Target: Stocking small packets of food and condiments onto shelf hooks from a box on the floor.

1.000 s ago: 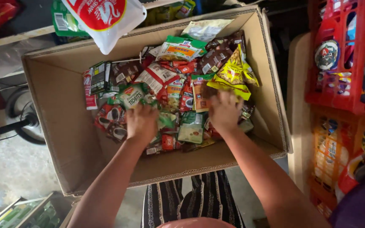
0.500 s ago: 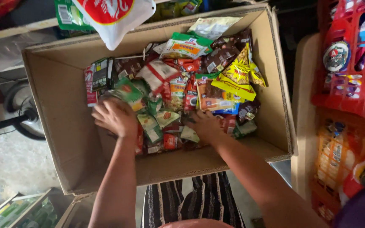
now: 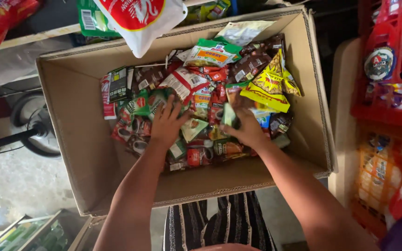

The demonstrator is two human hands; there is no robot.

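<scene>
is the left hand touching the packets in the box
Touching. The head view shows the left hand lying flat, fingers spread, on the packets heaped in the cardboard box, with no gap beneath it.

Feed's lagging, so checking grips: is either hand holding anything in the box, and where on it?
The right hand pinches a small pale green sachet by its lower end. The left hand lies flat on the packets, holding nothing.

Looks like a small shop's stockroom from where I'm standing: a big cardboard box (image 3: 70,153) heaped with mixed snack and seasoning sachets (image 3: 196,111), red plastic crates (image 3: 387,69) of packaged goods stacked to one side, more bagged goods (image 3: 138,18) hanging above, bare concrete floor (image 3: 19,181) underneath
</scene>
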